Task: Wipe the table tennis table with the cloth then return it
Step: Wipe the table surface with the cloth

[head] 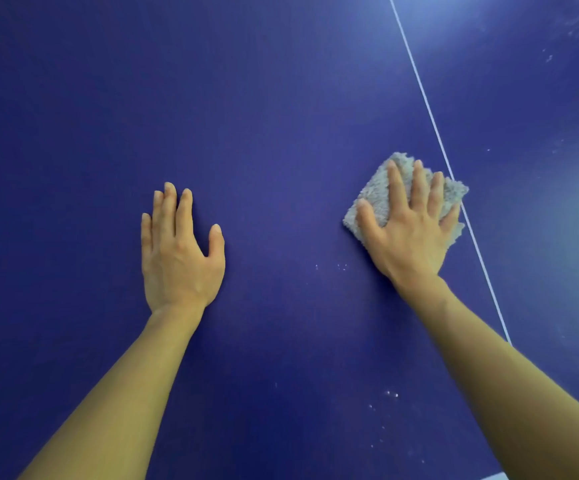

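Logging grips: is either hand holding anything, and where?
Nothing is gripped: the right hand presses flat on top of the grey cloth; the left hand lies on the table tennis table.

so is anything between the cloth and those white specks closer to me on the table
Nothing visible does. The right hand presses flat on the grey cloth, and only bare blue table tennis table lies between it and the white specks nearer the camera. The left hand rests flat well off to the left.

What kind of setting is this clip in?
Likely a games room: a blue table tennis table with a white line, the right hand pressing a grey cloth on it.
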